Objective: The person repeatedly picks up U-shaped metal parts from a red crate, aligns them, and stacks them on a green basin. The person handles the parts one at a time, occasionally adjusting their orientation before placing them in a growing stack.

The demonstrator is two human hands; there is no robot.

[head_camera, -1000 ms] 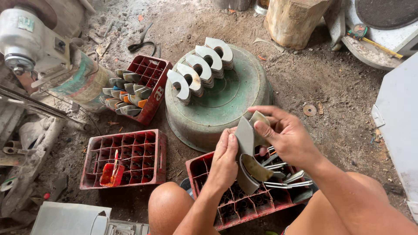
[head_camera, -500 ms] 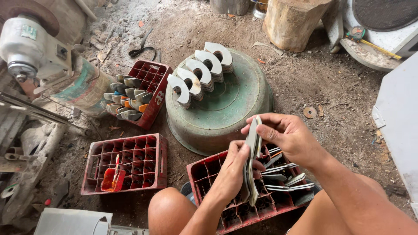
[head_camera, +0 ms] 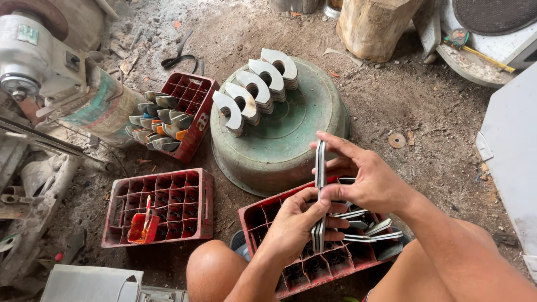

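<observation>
My left hand (head_camera: 296, 223) and my right hand (head_camera: 366, 179) together hold a thin stack of flat grey metal pieces (head_camera: 320, 168) on edge, upright, above a red plastic crate (head_camera: 260, 221) at my knees. More flat metal pieces (head_camera: 363, 226) lie in that crate under my right hand. Ahead, an upturned green basin (head_camera: 296, 140) carries several stacks of cut metal pieces with round holes (head_camera: 254, 89).
A second red crate (head_camera: 198, 92) at the left back holds bent metal parts (head_camera: 156, 120). A third red crate (head_camera: 159, 207) sits at the left front with a small red item inside. A grey machine (head_camera: 39, 61) stands at the far left, a wooden stump (head_camera: 375, 25) at the back.
The metal pieces were fanned and seen flat a second ago; now both hands have pressed them together into a thin upright stack seen edge-on. The view has shifted slightly.
</observation>
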